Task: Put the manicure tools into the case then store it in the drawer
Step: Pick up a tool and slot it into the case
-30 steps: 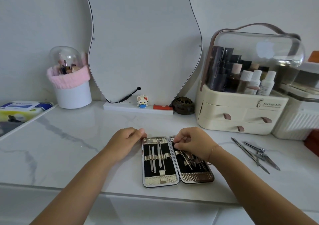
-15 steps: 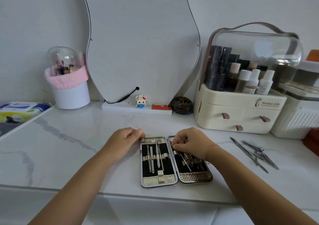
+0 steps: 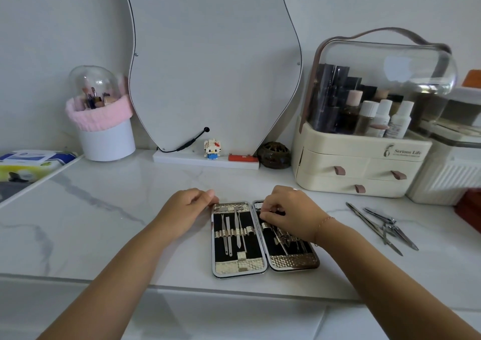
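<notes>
An open manicure case [image 3: 294, 261] lies flat on the marble counter near its front edge, both halves showing black lining and metal tools under elastic bands. My left hand [image 3: 182, 210] rests with curled fingers against the case's top left corner. Over the right half, my right hand [image 3: 289, 213] pinches a small tool at the top; the tool itself is mostly hidden by my fingers. Several loose metal tools [image 3: 382, 226] lie on the counter to the right. A cream cosmetics organiser with small drawers [image 3: 338, 170] stands behind them.
A curvy mirror [image 3: 208, 66] leans on the wall at the back, with a small figurine [image 3: 212, 149] and a dark round holder [image 3: 276, 154] at its base. A white brush cup with a pink band [image 3: 104, 131] stands at left. A white box [image 3: 447, 175] sits at far right.
Both hands stay at the case's top edge. My right hand's fingers have shifted slightly on the tool at the top of the right half. The view has moved a little.
</notes>
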